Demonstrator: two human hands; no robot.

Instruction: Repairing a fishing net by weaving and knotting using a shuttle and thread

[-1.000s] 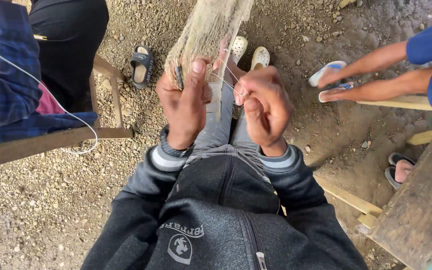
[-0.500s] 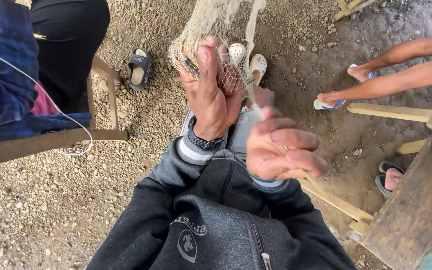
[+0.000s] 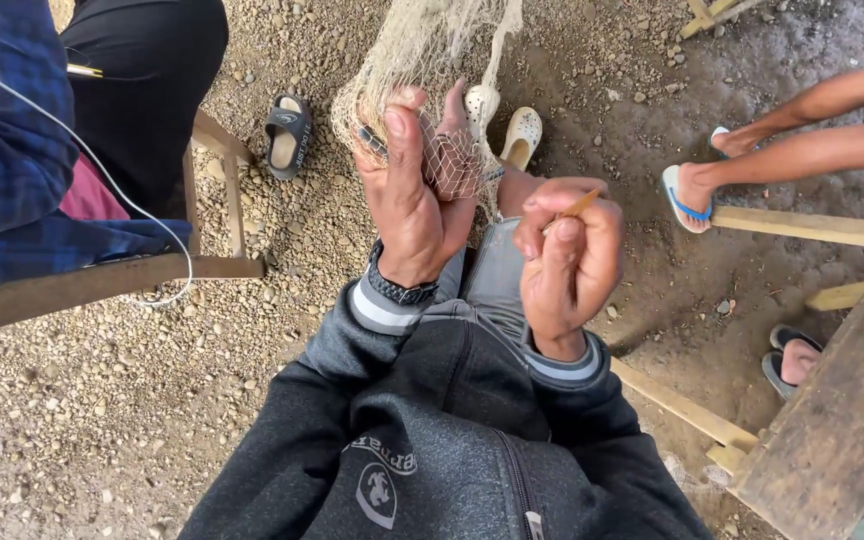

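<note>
Counts: two hands, one net, one needle-like tool; three loose sandals at 12 o'clock (one black, two cream).

Pale beige knotted-mesh fishing net [image 3: 422, 50] hangs from the frame top at 12 o'clock down to centre, long axis roughly vertical, bunched into a rope-like bundle. Thin twine, open diamond mesh.

Left hand [image 3: 414, 205] is raised with fingers clamped on the net's lower end, mesh stretched over the fingers. Black band at the wrist.

Right hand [image 3: 567, 262], at 3 o'clock of the left and just apart from it, is curled in a fist, fingers pinched together on a thin tan wooden netting needle [image 3: 580, 205]. Only the tip shows; it points toward 1 o'clock.

Dark grey fleece jacket sleeves with striped cuffs. Ground is gravelly dirt [image 3: 102, 400]. Wooden bench [image 3: 82, 290] at 9 o'clock, rough wooden planks [image 3: 822, 440] at 4 o'clock. Another person's feet in blue-strapped flip-flops [image 3: 687, 195] at 3 o'clock.
</note>
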